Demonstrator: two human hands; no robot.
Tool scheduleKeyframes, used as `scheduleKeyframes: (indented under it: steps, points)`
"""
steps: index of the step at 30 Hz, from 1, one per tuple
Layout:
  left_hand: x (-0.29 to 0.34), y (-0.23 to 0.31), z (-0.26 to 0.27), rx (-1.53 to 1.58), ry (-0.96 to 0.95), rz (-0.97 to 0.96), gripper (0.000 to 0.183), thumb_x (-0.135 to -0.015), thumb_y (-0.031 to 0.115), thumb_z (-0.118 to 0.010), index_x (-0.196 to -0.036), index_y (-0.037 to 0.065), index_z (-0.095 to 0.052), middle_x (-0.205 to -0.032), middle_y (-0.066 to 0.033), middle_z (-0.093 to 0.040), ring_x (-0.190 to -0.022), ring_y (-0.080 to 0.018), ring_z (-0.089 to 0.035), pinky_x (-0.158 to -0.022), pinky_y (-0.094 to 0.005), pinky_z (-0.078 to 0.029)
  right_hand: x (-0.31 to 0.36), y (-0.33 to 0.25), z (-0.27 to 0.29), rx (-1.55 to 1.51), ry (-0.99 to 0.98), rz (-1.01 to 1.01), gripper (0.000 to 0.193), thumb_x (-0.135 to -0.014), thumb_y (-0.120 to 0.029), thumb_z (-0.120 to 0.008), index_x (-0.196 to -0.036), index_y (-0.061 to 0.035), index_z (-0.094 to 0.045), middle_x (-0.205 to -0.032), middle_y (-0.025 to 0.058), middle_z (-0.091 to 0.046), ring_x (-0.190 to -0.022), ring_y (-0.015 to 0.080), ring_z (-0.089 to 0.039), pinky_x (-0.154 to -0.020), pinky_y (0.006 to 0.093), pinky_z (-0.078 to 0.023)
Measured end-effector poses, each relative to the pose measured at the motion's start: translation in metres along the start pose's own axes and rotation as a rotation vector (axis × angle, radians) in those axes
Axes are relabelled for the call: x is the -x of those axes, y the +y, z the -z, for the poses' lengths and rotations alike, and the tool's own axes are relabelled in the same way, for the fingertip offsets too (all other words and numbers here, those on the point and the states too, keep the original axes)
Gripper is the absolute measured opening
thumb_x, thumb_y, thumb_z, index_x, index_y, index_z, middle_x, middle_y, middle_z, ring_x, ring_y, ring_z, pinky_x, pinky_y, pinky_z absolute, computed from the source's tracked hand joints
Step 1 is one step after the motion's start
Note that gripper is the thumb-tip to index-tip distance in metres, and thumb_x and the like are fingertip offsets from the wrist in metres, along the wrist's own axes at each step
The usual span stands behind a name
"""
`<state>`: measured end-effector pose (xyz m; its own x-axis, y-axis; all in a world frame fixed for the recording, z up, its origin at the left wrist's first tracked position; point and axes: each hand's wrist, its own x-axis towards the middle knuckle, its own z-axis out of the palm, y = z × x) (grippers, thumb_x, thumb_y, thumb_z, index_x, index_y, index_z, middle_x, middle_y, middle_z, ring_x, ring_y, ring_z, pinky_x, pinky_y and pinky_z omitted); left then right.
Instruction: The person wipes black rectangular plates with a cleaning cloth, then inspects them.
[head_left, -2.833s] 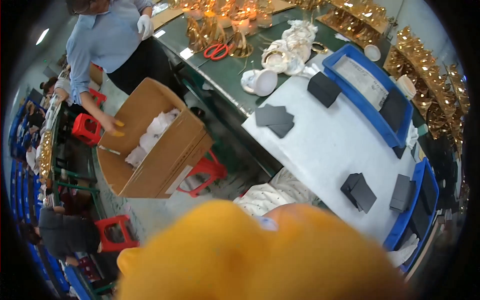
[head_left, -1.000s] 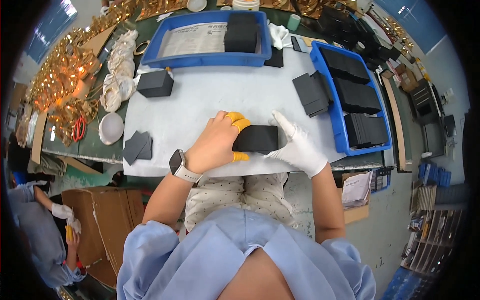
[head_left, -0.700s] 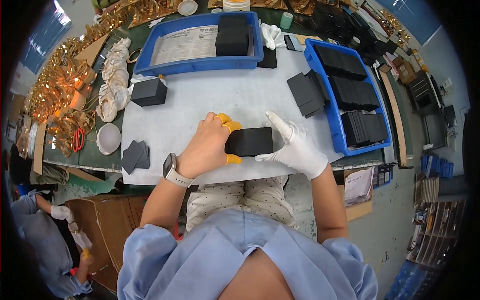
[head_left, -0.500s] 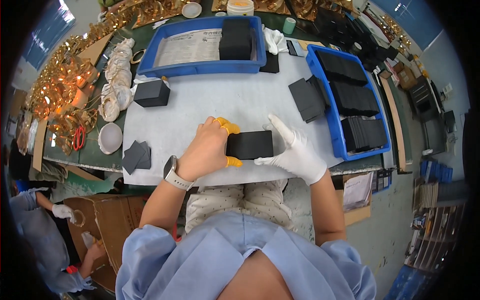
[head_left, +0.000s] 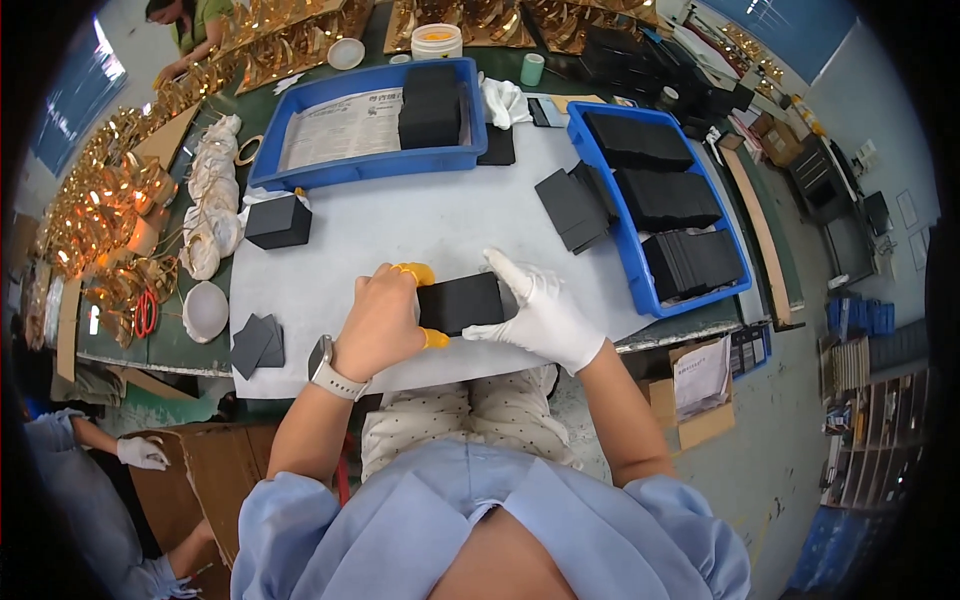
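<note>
Over the white sheet [head_left: 380, 220], near its front edge, the left hand [head_left: 382, 318] is closed on the left end of a black block [head_left: 460, 304]; the right hand [head_left: 548, 318] is spread wide around its right end, contact unclear. Even pressure is best applied, corners left unpinched by the yellow finger covers [head_left: 435, 339].

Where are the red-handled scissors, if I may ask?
At the head view's left, the red-handled scissors lie on the green table, beside a round white dish.
</note>
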<state>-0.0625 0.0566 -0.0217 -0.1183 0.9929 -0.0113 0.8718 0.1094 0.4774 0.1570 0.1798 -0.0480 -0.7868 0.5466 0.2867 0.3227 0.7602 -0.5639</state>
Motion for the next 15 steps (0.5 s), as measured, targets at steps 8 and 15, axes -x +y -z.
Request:
scheduleKeyframes:
  steps: [8,15]
  points:
    - [0.012,-0.004,0.000,-0.026,0.179,-0.037,0.053,-0.065,0.017,-0.092,-0.109,-0.003,-0.069,-0.110,-0.0168,-0.063,-0.105,-0.0360,-0.055,-0.086,-0.0448,-0.044,0.000,-0.011,0.016,-0.102,-0.057,-0.088,0.099,-0.067,-0.043,-0.096,-0.146,-0.0012,-0.051,-0.127,0.0220,-0.067,-0.116,0.0363,-0.067,-0.102,0.0431,-0.052]
    - [0.031,0.005,0.007,0.139,0.304,0.078,0.064,-0.062,0.030,-0.096,-0.112,0.000,-0.069,-0.108,-0.0155,-0.065,-0.106,-0.0359,-0.055,-0.093,-0.0451,-0.043,0.035,-0.045,0.016,-1.068,0.174,-0.318,0.059,-0.111,-0.044,-0.040,-0.144,0.0028,-0.055,-0.144,0.0184,-0.061,-0.146,0.0260,-0.044,-0.123,0.0381,-0.030]
